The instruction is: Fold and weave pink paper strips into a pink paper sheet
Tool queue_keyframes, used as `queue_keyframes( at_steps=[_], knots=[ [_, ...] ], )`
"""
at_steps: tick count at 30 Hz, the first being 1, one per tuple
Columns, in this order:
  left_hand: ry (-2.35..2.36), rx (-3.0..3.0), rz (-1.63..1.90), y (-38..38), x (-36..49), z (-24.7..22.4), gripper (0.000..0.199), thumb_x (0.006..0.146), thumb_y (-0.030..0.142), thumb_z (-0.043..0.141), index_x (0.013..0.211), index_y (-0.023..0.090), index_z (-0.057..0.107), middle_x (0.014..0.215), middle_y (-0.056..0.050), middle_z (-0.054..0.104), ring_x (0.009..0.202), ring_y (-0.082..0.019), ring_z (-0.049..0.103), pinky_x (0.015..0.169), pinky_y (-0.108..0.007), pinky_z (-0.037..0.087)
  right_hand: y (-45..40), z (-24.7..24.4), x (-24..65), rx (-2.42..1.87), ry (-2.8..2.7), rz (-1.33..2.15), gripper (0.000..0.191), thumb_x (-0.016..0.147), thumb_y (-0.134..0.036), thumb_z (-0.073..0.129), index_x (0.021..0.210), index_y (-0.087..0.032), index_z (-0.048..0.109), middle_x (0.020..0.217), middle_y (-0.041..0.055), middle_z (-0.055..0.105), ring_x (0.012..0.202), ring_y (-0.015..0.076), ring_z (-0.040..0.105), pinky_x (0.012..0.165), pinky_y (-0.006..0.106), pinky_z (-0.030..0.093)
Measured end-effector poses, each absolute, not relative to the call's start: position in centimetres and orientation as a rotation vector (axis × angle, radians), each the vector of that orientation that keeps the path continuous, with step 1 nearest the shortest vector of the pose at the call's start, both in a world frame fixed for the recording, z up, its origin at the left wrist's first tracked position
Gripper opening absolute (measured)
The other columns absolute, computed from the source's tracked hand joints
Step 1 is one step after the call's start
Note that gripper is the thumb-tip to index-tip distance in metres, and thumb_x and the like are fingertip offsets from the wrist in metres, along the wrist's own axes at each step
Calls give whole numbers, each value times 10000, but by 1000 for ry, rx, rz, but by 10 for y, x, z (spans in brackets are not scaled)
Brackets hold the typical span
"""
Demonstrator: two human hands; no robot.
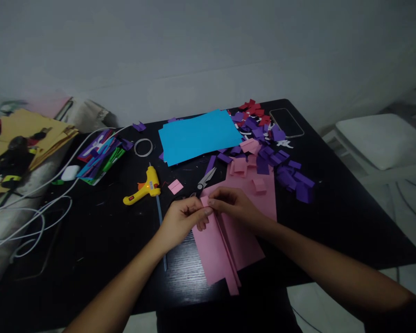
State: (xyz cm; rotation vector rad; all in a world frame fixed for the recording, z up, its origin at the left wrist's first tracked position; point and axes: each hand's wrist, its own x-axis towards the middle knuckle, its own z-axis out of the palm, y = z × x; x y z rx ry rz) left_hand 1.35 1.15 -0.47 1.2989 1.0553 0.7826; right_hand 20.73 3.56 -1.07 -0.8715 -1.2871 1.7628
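Note:
Both my hands meet over the table's front middle, pinching the far end of a folded pink paper strip [226, 249]. My left hand [183, 218] grips it between thumb and fingers. My right hand [234, 207] presses thumb and fingertips together at the same end, right beside the left thumb. Under the strip lie larger pink paper sheets [253, 252]. Just beyond my hands are scissors [206, 178], blades pointing away and handles partly hidden. A small folded pink piece [176, 186] lies to the left, near a yellow glue gun [145, 187] resting on its side.
Blue sheets [197, 136] lie at the back. Cut purple pieces [291, 178], with red and pink ones, are heaped to the right near a phone [287, 122]. A tape ring [143, 147], colored strips [102, 159] and white cables [38, 212] are leftward. A white stool [381, 138] stands right.

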Motion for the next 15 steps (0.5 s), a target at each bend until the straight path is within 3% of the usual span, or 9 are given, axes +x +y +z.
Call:
queue_keyframes(
  at_steps=[15],
  knots=[
    [1046,1414,731,8,12,-6,344,992,422,645,763,172,701,679,-35,709,577,-140,670,579,-254,568,35,-10,206,-929,-1256,1792,337,819,-491,816,735,-186,699,693,-9,613,650,140,573,620,275,484]
  ],
)
